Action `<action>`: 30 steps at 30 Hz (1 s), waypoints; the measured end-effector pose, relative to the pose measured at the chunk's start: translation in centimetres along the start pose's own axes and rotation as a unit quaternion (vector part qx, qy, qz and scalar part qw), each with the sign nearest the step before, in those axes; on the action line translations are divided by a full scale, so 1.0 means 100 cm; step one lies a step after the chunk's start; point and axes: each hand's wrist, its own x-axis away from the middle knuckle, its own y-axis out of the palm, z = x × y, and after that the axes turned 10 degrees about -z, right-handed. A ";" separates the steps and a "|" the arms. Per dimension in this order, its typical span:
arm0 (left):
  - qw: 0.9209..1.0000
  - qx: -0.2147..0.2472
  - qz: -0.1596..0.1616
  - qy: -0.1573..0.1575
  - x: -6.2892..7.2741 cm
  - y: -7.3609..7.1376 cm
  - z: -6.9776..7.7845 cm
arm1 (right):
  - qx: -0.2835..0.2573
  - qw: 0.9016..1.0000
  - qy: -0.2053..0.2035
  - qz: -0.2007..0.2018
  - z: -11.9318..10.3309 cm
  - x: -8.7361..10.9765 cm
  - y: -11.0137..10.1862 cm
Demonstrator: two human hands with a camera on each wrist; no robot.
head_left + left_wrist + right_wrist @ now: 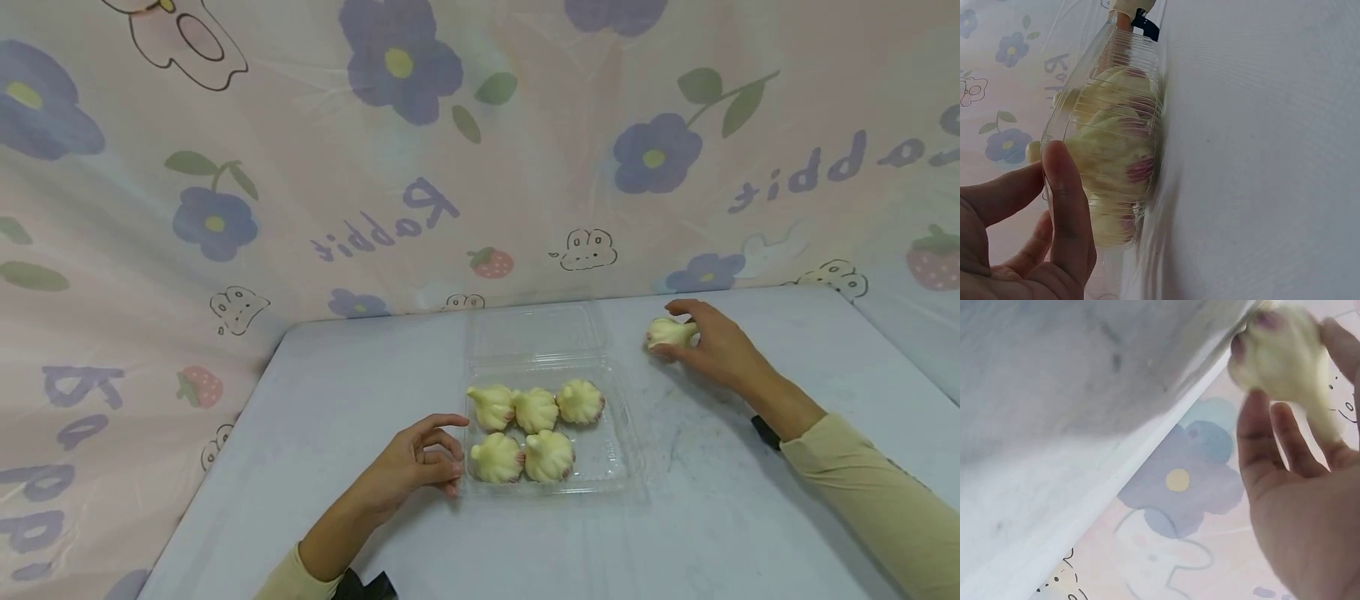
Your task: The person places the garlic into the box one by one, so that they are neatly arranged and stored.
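My right hand grips a pale garlic bulb between thumb and fingertips, to the right of a clear plastic clamshell box. In the right wrist view that garlic bulb shows purple marks at its base, and its stem points toward the palm. At the left wall of the clamshell box, my left hand pinches the rim; the left wrist view shows the thumb and a finger at its edge. Inside the box sit several garlic bulbs in two rows, three at the back and two in front.
The box's lid lies folded open toward the back of the white table. Behind and to the left hangs a pink curtain printed with flowers and rabbits, meeting the table's far edge.
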 end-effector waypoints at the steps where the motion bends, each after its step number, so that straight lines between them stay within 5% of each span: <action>1: 1.000 -0.001 -0.001 0.001 0.000 0.000 0.000 | -0.002 1.000 0.004 0.001 0.000 0.000 0.000; 5: 1.000 -0.001 -0.001 0.002 0.000 0.000 0.000 | 0.004 1.000 -0.002 -0.004 0.002 -0.002 0.002; 14: 1.000 0.000 0.001 0.001 0.000 0.000 0.000 | 0.015 0.993 -0.114 -0.033 0.006 0.000 0.004; 24: 1.000 0.000 0.000 0.003 0.000 0.000 -0.001 | 0.042 0.995 -0.038 -0.083 0.001 -0.001 0.007; 30: 1.000 -0.003 0.000 0.003 -0.001 -0.001 -0.001 | 0.022 0.992 -0.107 -0.062 0.000 0.001 0.010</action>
